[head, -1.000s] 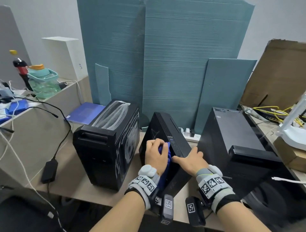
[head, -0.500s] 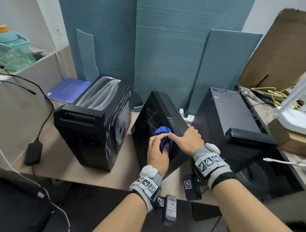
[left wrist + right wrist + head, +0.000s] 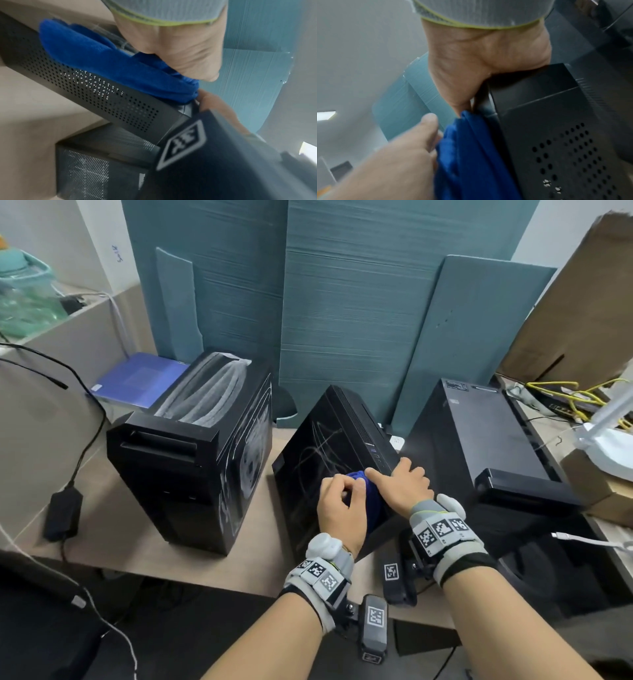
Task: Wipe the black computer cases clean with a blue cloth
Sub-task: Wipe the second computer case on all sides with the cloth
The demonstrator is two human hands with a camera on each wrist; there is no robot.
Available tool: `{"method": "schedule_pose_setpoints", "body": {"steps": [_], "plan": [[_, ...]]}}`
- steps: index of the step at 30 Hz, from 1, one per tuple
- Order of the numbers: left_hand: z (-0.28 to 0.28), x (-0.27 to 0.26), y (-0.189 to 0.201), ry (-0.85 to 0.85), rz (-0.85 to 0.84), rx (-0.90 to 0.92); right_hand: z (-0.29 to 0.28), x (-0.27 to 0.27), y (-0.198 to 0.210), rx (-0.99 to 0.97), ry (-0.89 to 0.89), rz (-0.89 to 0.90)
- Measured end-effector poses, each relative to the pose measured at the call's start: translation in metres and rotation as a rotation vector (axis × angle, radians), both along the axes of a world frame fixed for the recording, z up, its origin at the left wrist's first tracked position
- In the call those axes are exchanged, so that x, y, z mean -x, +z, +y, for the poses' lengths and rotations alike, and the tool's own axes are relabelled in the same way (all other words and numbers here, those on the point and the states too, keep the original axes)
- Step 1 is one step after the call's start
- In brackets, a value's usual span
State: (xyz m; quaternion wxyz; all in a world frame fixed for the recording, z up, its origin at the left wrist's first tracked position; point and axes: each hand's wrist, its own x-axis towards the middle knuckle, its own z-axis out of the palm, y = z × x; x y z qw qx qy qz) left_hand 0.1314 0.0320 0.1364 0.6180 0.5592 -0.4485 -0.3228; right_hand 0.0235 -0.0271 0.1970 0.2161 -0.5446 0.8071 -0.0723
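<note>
Three black computer cases stand on the desk: a left case (image 3: pixel 178 474), a tilted middle case (image 3: pixel 325 440) and a right case (image 3: pixel 479 433). My left hand (image 3: pixel 344 494) grips a bunched blue cloth (image 3: pixel 368 491) against the upper part of the middle case's scuffed side panel. In the left wrist view the cloth (image 3: pixel 120 70) lies along the perforated case edge (image 3: pixel 96 89) under my palm. My right hand (image 3: pixel 397 477) grips the middle case's top edge, thumb touching the cloth. The right wrist view shows the cloth (image 3: pixel 471 155) beside the case (image 3: pixel 556 135).
Teal foam boards (image 3: pixel 342 320) lean on the wall behind the cases. A blue folder (image 3: pixel 137 378) lies behind the left case. A power brick (image 3: pixel 63 511) and cables sit at the left. Cardboard (image 3: pixel 582 302), yellow cables (image 3: pixel 575 395) and a white device (image 3: pixel 609 436) crowd the right.
The middle case now leans with its side panel facing up more. My left hand has slid the cloth up that panel, and my right hand has shifted up the case's top edge.
</note>
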Motion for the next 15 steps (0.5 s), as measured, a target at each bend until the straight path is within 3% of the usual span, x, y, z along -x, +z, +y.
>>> {"method": "schedule_pose_setpoints", "body": {"steps": [5,11,15], "plan": [[-0.003,0.009,-0.035,-0.022,-0.27,-0.033,-0.002,0.01,-0.004,0.001,0.001,-0.01],[-0.001,0.024,-0.057,-0.032,-0.286,0.097,0.001,0.003,-0.006,0.006,0.061,0.058],[-0.008,0.023,-0.073,-0.118,-0.298,0.056,-0.004,0.015,-0.006,-0.031,0.067,0.034]]}}
